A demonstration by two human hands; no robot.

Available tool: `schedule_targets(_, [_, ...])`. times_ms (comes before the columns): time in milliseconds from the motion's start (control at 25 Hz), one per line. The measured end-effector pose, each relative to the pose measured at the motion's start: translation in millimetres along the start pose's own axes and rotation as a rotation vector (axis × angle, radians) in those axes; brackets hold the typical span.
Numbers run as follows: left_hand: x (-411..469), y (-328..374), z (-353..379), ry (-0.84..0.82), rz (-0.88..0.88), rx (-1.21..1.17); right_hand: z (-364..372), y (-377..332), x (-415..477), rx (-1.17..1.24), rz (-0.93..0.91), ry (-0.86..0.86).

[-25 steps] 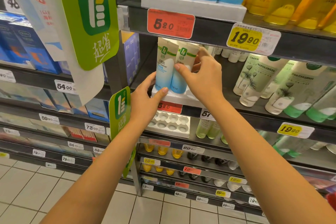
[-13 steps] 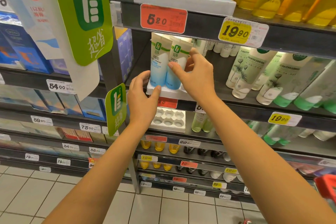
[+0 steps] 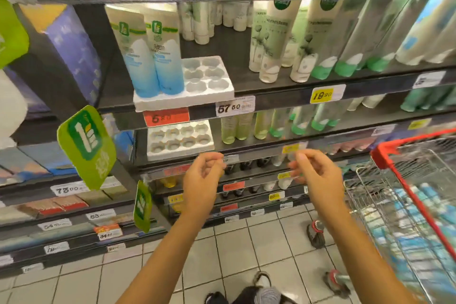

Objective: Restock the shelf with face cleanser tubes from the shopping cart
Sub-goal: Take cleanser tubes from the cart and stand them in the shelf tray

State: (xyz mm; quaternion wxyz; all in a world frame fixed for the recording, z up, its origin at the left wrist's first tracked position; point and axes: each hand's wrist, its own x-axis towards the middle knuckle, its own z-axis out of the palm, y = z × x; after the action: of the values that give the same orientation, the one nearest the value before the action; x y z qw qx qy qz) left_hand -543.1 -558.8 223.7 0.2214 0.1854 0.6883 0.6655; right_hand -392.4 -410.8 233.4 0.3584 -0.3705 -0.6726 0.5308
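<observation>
Your left hand (image 3: 202,177) and right hand (image 3: 318,175) hang in the air side by side in front of the lower shelves, apart from each other. The fingers of each curl loosely toward the thumb, with nothing held in either. Above them, two face cleanser tubes (image 3: 153,61) stand upright and touching, crimped ends up. Their blue lower ends sit in the leftmost sockets of a white foam tray (image 3: 197,99) at the front edge of the shelf (image 3: 278,96). The round sockets to their right are open to view. A red price tag (image 3: 166,117) reading 5.80 sits on the shelf edge just below the tray. A second foam tray (image 3: 180,138) lies on the shelf beneath. To the right on the upper shelf stand white tubes with green caps (image 3: 271,39), well apart from the tray. At your right is the shopping cart (image 3: 385,155), red-rimmed wire, with blue-and-white packs (image 3: 419,217) inside, too blurred to tell whether they are tubes.
</observation>
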Motion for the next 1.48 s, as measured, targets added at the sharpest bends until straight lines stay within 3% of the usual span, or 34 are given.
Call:
schedule_targets(280, [-40, -61, 92, -0.401, -0.275, 0.095, -121, 78, -74, -0.063, 0.323, 0.258])
schedule_targets(880, [-31, -7, 419, -0.844, -0.08, 0.066, -386, 85, -14, -0.095, 0.292, 0.601])
schedule_targets(1160, [10, 4, 615, -1.158, 0.019, 0.067, -475, 132, 54, -0.1, 0.335, 0.842])
schedule_targets(1320, [16, -24, 724, -1.314, -0.057, 0.127, -517, 174, 91, -0.083, 0.432, 0.967])
schedule_targets(1480, [5, -82, 791, -1.351, -0.179, 0.32, -554, 237, 111, -0.146, 0.617, 1.018])
